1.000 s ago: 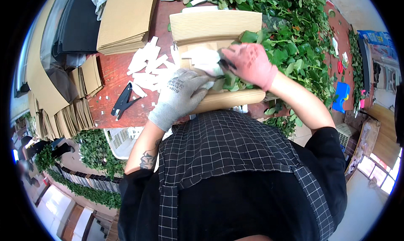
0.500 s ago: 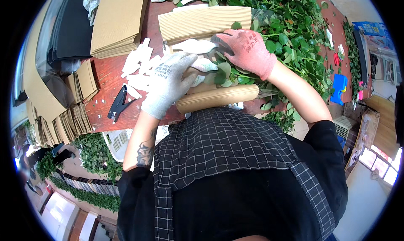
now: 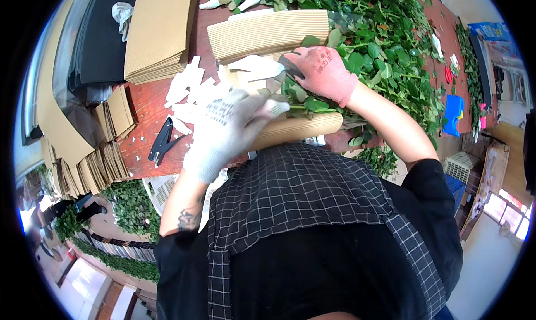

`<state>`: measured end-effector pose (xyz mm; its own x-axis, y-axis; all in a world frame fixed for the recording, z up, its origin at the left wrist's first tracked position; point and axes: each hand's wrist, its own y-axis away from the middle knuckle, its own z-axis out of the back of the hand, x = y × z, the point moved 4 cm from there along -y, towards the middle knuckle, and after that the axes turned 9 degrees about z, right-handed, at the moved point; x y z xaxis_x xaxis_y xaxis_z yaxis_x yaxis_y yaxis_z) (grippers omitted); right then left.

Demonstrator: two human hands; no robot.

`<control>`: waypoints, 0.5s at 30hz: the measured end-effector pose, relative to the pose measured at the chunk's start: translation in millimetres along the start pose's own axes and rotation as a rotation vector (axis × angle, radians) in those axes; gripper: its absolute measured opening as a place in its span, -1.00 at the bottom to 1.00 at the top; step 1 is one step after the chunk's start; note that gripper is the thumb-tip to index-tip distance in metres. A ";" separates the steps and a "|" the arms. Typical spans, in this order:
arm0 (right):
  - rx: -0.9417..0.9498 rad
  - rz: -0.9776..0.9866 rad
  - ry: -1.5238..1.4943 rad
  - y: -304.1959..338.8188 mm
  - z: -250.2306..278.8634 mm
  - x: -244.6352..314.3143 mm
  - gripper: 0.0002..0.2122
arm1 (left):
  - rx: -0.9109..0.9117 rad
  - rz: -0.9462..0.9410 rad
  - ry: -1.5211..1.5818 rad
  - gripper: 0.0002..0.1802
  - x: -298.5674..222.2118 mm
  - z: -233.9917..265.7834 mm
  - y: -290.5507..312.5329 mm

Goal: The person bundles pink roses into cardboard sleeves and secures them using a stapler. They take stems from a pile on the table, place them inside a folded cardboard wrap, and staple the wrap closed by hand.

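Head view, straight down (close)

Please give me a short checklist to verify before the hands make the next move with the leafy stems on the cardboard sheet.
1. Left hand gloved, over the white paper strips: ok.
2. Right hand gloved, on the leafy stems: ok.
3. Stems lie on the cardboard sheet: ok.
4. Grip of either hand closed on something: cannot tell.
5. Black stapler apart from both hands: ok.

Left hand (image 3: 226, 127) wears a white knit glove with printed marks, right hand (image 3: 322, 68) a pink one. Dark grid-checked apron over black short sleeves. Left forearm carries a dark mark, possibly a tattoo.
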<state>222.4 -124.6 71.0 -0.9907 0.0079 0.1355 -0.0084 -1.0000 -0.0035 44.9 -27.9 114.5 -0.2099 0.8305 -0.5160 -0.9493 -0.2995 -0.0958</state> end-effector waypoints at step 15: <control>-0.587 -0.086 -0.230 98.5 29.8 56.9 -0.57 | 0.058 -0.030 0.080 -0.82 27.1 -25.5 8.7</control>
<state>169.1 -222.7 107.9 -0.9295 0.0212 0.3681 -0.2238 -0.8260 -0.5173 36.9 -20.0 78.0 -0.1638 0.7978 -0.5802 -0.9673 -0.2452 -0.0640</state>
